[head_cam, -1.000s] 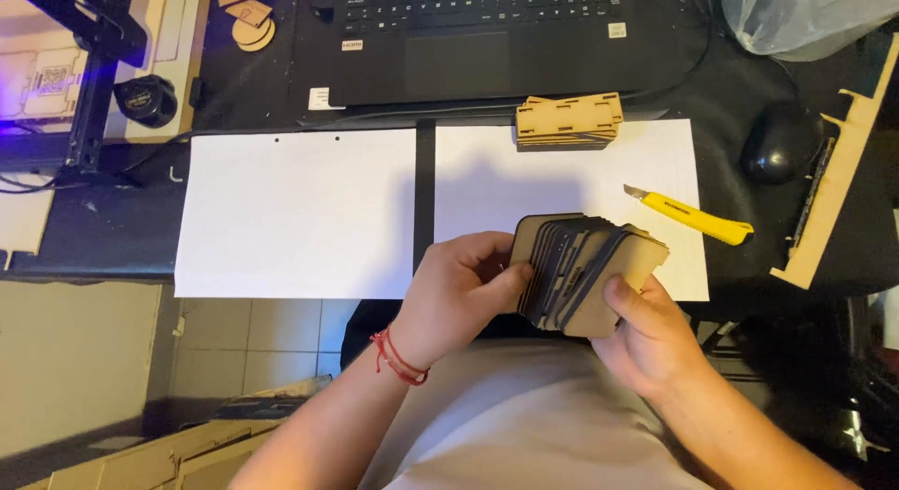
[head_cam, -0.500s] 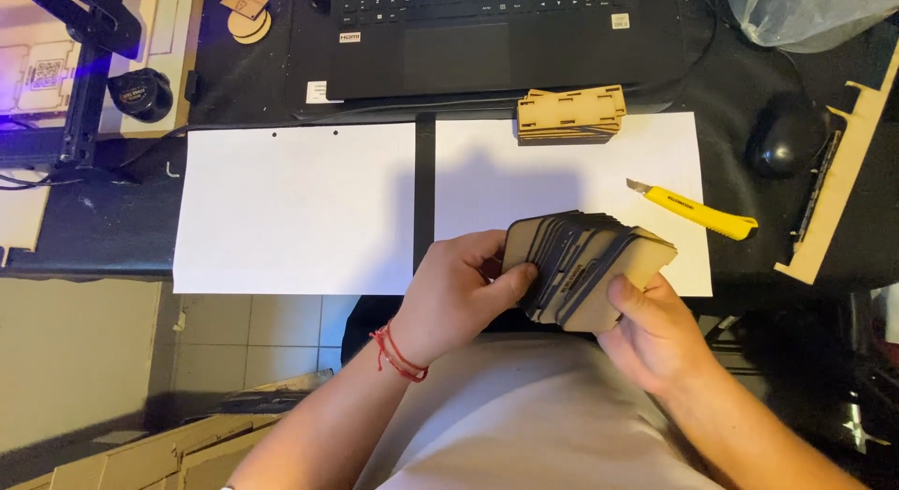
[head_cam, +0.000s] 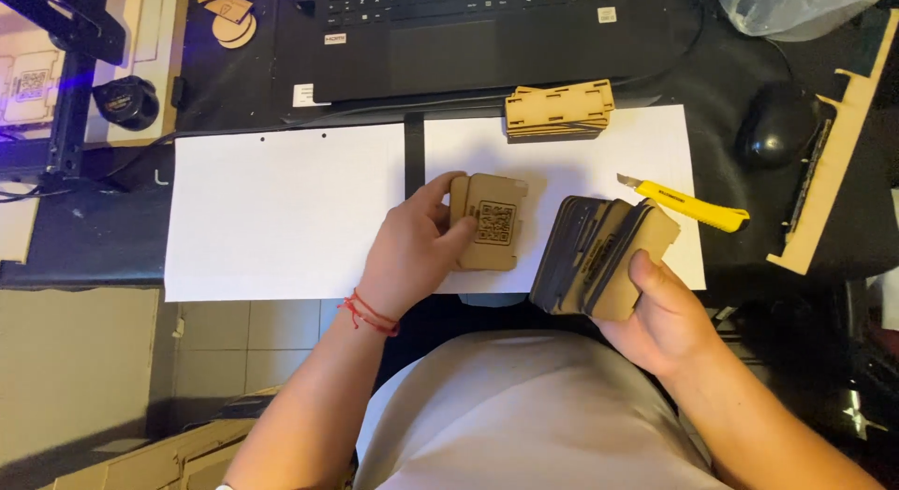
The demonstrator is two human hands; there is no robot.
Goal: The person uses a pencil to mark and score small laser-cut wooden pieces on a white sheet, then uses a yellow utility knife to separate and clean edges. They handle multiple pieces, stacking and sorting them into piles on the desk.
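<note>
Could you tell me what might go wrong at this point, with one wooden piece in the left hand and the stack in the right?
The right hand grips the tilted stack of wooden pieces from one end only, so pieces could fan out and slip. The yellow utility knife lies close beside that stack and might get knocked. The left hand holds the single wooden piece only along one edge, so it could drop.

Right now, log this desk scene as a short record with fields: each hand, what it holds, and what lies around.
left hand: holds a single flat wooden piece with a square engraved code, over the right paper sheet
right hand: grips a fanned stack of wooden pieces at the desk edge
paper: two white sheets side by side
cutter: yellow utility knife on the right sheet's edge
far pile: notched wooden panels stacked near the laptop
mouse: black mouse at right
</note>
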